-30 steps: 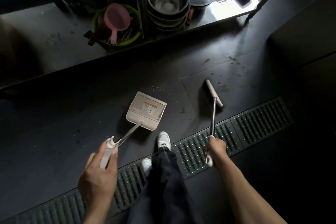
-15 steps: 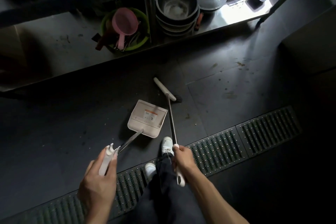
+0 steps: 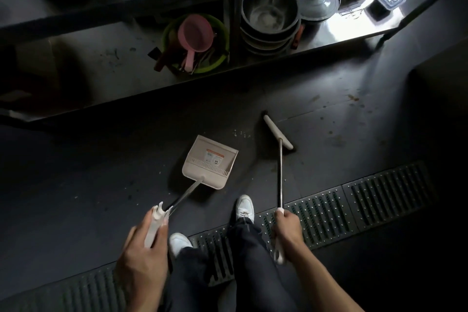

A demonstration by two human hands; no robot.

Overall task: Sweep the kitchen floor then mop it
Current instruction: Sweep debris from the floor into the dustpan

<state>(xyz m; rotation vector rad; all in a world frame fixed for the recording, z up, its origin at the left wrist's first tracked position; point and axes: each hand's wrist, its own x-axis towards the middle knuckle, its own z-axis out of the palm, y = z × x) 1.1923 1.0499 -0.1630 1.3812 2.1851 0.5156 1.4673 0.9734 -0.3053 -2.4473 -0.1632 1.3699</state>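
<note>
Dustpan (image 3: pixel 211 159) lies left of broom (image 3: pixel 277 132), both before the shelf (image 3: pixel 253 63).

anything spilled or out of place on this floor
Yes: pale crumbs lie scattered on the dark floor between the dustpan and the broom, not yet swept in. Further right, brownish spots mark the floor. Nothing else looks askew.

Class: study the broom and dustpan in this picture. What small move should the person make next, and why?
Probably a short stroke of the broom leftward, toward the open front of the dustpan. Pale crumbs lie on the floor between the broom head and that front edge, the right hand grips the broom handle, and the left hand holds the dustpan's handle.
</note>
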